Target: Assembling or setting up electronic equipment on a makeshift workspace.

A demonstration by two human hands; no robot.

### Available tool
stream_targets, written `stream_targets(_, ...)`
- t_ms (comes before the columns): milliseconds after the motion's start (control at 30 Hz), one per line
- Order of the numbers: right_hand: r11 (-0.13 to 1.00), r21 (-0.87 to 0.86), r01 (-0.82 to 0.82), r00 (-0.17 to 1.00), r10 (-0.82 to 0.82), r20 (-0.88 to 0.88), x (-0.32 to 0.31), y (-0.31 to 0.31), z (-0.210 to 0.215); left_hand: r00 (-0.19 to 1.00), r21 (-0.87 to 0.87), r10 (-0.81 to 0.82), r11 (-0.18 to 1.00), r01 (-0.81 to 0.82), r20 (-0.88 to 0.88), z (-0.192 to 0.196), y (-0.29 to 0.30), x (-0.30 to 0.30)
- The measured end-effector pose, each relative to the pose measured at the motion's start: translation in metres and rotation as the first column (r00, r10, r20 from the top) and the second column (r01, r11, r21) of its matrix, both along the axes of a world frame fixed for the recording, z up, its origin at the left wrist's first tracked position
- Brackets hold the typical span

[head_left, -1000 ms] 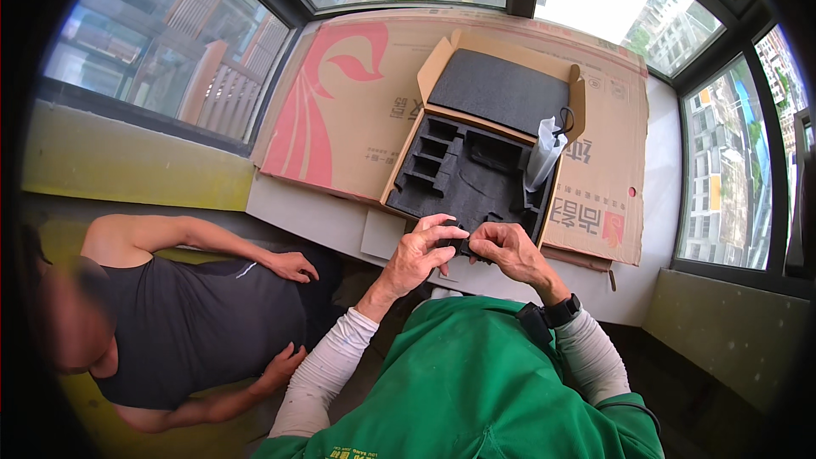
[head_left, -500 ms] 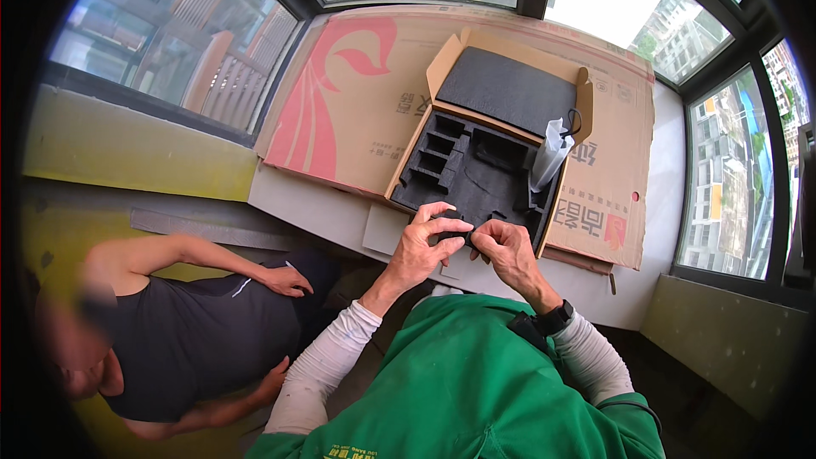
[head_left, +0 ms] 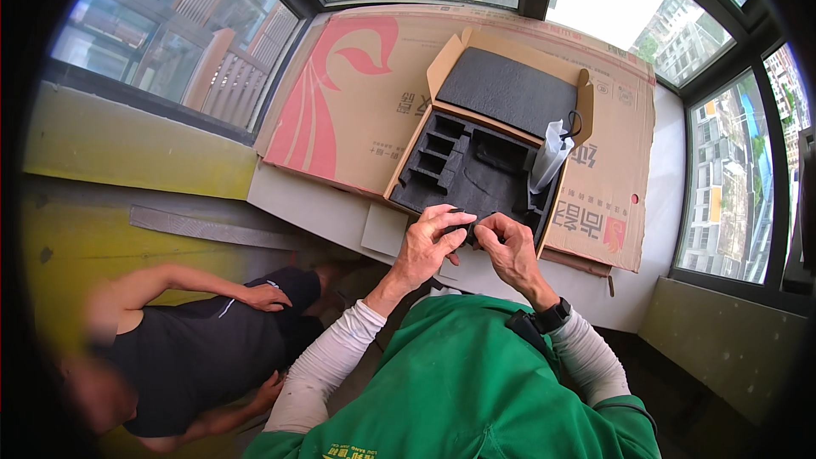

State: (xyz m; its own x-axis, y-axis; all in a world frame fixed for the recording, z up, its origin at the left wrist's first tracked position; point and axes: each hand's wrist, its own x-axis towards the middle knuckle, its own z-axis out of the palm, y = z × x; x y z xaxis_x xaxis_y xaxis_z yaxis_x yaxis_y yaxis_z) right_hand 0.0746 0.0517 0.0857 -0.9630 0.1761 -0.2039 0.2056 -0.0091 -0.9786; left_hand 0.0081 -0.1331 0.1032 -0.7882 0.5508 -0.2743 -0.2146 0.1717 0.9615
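Note:
My left hand (head_left: 425,248) is closed around a small black object (head_left: 464,226), thumb and fingers bent toward its end. Against its right side my right hand (head_left: 507,252) pinches with thumb and forefinger. The fingers cover most of this object, so its kind cannot be made out. Just beyond both hands lies an open cardboard box (head_left: 557,223) with a black foam insert (head_left: 493,177) cut into several compartments. A white translucent sleeve (head_left: 551,160) with a black cable end (head_left: 575,124) leans in the insert's right side.
A black foam sheet (head_left: 510,89) rests in the box's raised lid. Beneath the box is a large flat carton (head_left: 340,127) with a red design, on a pale ledge (head_left: 633,289) along the windows. To my left another person in dark clothes (head_left: 212,357) sits close by.
My hands stay at almost the same spot, fingers shifting slightly on the small black object. The person at my left has moved lower in the view. The box and its contents have not moved.

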Motion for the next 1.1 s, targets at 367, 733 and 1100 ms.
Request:
stream_targets(367,0.999,0.017,-0.037,0.990,0.034,0.136,0.002,0.011,0.009,0.996,-0.081,0.001,0.997,-0.009,-0.089,0.003,0.007,0.008)
stream_targets(733,0.899,-0.436,0.052,0.963,0.071,0.260,0.000,0.016,-0.001,0.852,-0.201,-0.079,0.979,-0.031,-0.518,0.000,0.013,0.013)
stream_targets(1100,0.913,-0.391,-0.119,0.987,0.151,0.051,0.001,0.022,-0.003,0.840,-0.232,-0.220,0.966,0.116,-0.496,0.002,0.007,-0.011)
